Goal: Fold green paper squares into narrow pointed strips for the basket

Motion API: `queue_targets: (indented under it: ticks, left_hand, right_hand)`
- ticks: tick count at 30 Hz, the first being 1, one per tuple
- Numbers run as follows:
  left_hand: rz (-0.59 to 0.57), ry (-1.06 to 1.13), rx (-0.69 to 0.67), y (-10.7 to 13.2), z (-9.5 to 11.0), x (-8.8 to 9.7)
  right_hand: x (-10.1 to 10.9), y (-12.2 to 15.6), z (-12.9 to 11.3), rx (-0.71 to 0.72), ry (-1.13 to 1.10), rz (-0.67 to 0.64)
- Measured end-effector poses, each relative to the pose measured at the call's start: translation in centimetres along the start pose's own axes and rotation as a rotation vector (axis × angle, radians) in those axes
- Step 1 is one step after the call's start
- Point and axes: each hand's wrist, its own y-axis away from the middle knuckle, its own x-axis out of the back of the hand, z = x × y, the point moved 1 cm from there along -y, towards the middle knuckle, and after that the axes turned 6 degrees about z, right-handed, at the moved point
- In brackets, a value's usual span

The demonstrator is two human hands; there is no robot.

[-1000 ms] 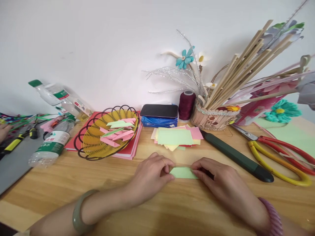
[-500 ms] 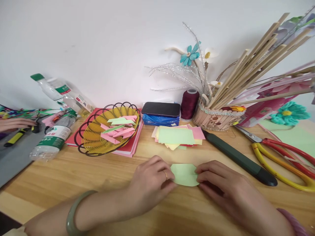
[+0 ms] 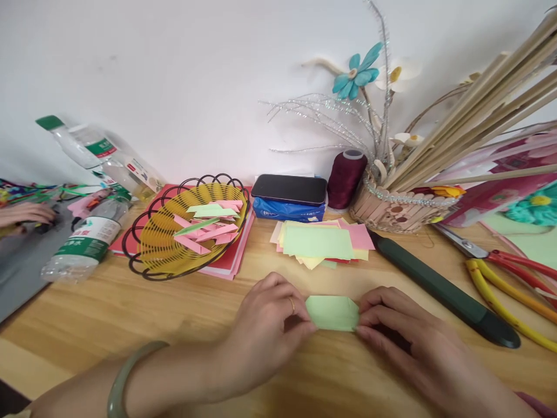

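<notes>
A wooden table (image 3: 143, 319) fills the lower view, set against a pale wall (image 3: 195, 69). At the right, a bundle of sticks (image 3: 470, 110) leans out of a small pot (image 3: 391, 212).

Both hands are near the table's front, facing each other across a green slip. The left hand (image 3: 265, 331) is half curled, its fingers bunched together; thumb and forefinger close in a narrow pinch on the slip's left end. The right hand (image 3: 413, 337) is curled in much the same way, thumb below and fingertips above, pinching the right end. The hands stay apart, with only the slip between them. Whether either one rests on the wood, I cannot tell.

Beyond the left hand, a yellow basket (image 3: 150, 232) with a dark looped rim sits on a red folder (image 3: 122, 244) and holds folded strips (image 3: 217, 233), mostly pink. Scissors (image 3: 483, 284) lie to the right, beside a dark green handle (image 3: 439, 284). A pile of papers (image 3: 317, 241) lies just past the hands, with a phone (image 3: 289, 188) on a blue pack (image 3: 287, 212) behind it.

The green slip (image 3: 333, 313) is spread between the two pinches, its upper right corner angled off. The smallest thing is a ring (image 3: 293, 306) on a left finger.
</notes>
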Motion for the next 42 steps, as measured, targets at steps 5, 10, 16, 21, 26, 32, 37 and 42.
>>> queue_targets:
  ticks: [5, 10, 16, 21, 26, 32, 37, 42]
  left_hand:
    - [-0.033, -0.065, 0.001, -0.1, 0.3, 0.0]
    - [-0.06, -0.095, 0.054, -0.2, 0.4, -0.1]
    - [-0.09, -0.094, 0.101, -0.4, 0.3, -0.4]
    - [-0.111, -0.071, 0.112, -0.5, 0.3, -0.4]
    - [-0.123, -0.077, 0.092, -0.6, 0.4, -0.3]
    - [-0.17, -0.119, 0.12, -0.9, 0.6, -0.4]
    - [-0.156, -0.126, 0.117, -0.9, 0.5, -0.6]
    - [-0.138, -0.136, 0.095, -0.8, 0.4, -0.6]
  right_hand:
    - [-0.2, -0.2, -0.5, 0.017, 0.043, 0.059]
    - [-0.6, 0.1, -0.1, 0.025, 0.087, 0.072]
    - [-0.8, 0.0, 0.1, 0.062, 0.146, 0.108]
    - [-0.9, -0.2, -0.1, 0.097, 0.18, 0.178]
    - [-1.2, -0.4, -0.3, 0.1, 0.208, 0.237]
    - [-1.3, -0.2, 0.0, 0.089, 0.243, 0.18]
    - [-1.2, -0.1, 0.2, 0.079, 0.248, 0.143]
    - [-1.0, -0.7, -0.3, 0.094, 0.249, 0.182]
